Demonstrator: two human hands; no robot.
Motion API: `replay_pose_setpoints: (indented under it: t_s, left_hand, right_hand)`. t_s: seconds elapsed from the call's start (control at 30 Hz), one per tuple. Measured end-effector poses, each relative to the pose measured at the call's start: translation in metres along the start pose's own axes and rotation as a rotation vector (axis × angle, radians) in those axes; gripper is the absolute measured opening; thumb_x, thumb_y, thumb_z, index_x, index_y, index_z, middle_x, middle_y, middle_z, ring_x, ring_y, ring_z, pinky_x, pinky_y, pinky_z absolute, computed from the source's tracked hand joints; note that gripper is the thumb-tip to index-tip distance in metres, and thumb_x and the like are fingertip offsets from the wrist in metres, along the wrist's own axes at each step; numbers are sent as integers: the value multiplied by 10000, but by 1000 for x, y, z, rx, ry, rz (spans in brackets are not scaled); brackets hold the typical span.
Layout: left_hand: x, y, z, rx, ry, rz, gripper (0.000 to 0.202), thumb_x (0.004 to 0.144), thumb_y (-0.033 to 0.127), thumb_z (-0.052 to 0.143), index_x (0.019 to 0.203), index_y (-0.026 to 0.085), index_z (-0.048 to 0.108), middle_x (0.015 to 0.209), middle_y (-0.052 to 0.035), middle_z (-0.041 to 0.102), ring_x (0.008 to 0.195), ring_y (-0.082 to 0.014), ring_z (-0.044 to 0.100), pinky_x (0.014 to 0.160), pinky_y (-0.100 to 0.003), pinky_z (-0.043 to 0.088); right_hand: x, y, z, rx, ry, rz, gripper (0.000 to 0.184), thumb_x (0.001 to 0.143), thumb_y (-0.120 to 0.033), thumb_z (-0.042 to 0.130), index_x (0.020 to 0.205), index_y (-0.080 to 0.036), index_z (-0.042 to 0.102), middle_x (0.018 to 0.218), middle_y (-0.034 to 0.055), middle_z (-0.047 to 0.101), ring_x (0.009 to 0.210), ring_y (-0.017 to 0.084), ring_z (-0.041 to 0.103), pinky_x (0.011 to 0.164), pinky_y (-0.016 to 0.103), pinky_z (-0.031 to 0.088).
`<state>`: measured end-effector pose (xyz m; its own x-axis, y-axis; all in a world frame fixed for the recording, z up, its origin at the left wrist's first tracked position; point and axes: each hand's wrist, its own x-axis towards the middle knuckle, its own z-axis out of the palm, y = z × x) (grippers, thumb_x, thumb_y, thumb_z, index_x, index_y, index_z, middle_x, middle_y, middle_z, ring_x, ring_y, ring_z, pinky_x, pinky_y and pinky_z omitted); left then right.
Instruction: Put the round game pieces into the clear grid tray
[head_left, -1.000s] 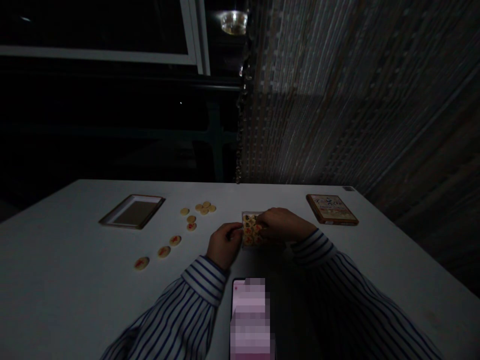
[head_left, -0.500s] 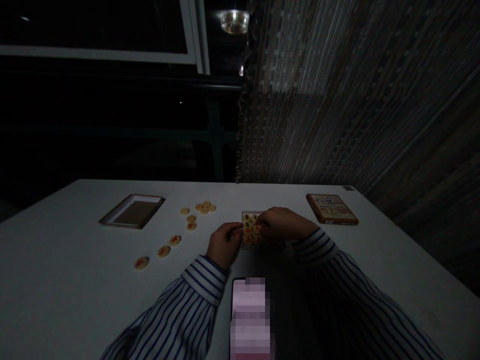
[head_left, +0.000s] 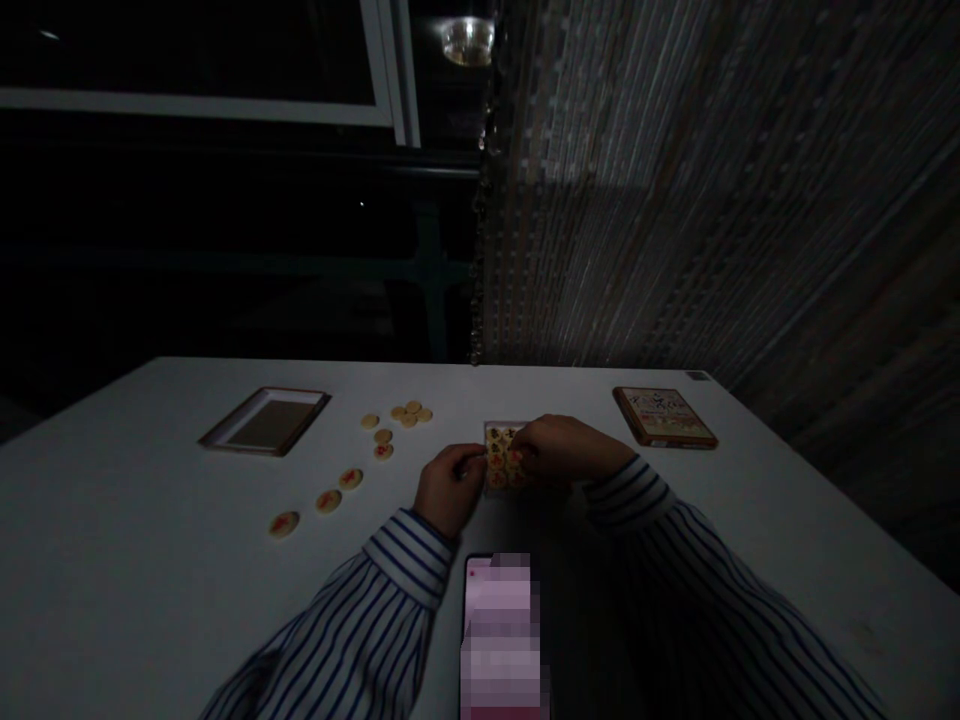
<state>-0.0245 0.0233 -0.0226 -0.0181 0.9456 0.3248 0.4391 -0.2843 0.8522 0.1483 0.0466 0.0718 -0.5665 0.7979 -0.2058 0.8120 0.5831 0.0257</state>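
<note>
A small shallow box [head_left: 486, 488] holds round Chinese chess pieces [head_left: 496, 479] set in rows, with red and black characters facing up. At its left side my left hand [head_left: 450, 490] is closed, thumb and forefinger pinching the wall. My right hand [head_left: 566, 447] reaches over the box from the right and hides that half of it. Its fingers are closed on a chess piece [head_left: 516, 455] with a red mark, among the other pieces. Whether this piece is lifted or seated I cannot tell.
Loose chess pieces [head_left: 328, 501] trail across the white table [head_left: 187, 580] on the left, several showing red characters. An open tray-like lid [head_left: 262, 420] lies back left, a printed box [head_left: 666, 416] back right. A lit phone [head_left: 499, 640] sits in front. Behind hangs a string curtain [head_left: 600, 250].
Hardly anything differs. My right fingers have shifted very slightly over the red-marked piece; my left hand stays at the box's wall.
</note>
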Motion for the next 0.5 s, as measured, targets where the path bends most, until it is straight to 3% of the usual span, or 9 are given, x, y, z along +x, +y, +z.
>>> replay_pose_setpoints:
  t_s: [0.5]
  left_hand:
    - [0, 2, 0, 5, 6, 1, 208, 717, 241, 511, 859, 166, 642, 845, -53, 657, 757, -153, 605, 700, -288, 496]
  right_hand:
    - [0, -1, 1, 1, -8, -8, 298, 766, -282, 373, 895, -180, 621, 832, 87, 640, 725, 169, 572, 592, 242, 344]
